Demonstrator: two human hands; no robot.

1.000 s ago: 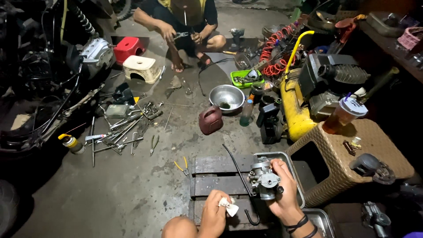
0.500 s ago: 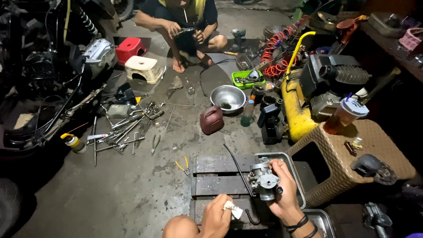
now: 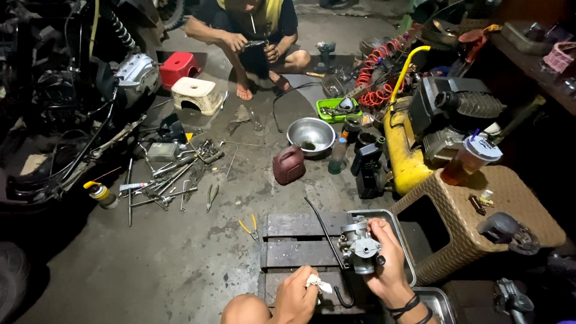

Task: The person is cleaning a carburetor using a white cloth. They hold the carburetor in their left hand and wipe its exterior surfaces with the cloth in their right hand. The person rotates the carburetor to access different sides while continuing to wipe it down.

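While a small grey carburettor (image 3: 360,245) is held upright in the right hand (image 3: 387,264), above the near right part of a low wooden pallet (image 3: 294,252) on the concrete floor (image 3: 180,264), a scrap of white cloth (image 3: 317,283) is pinched between the fingers of the left hand (image 3: 297,295), just beside and below it. The right grip is wrapped closed round the carburettor's body; the left grip is pressed together on the cloth. A black hose (image 3: 327,240) is seen curving down past the carburettor to the pallet. The step in hand is judged to be wiping of the carburettor; for the next move the cloth would have to be brought against the body while the part is kept steady. A metal tray (image 3: 402,240) lies just behind, and yellow-handled pliers (image 3: 249,227) at the pallet's far left corner.
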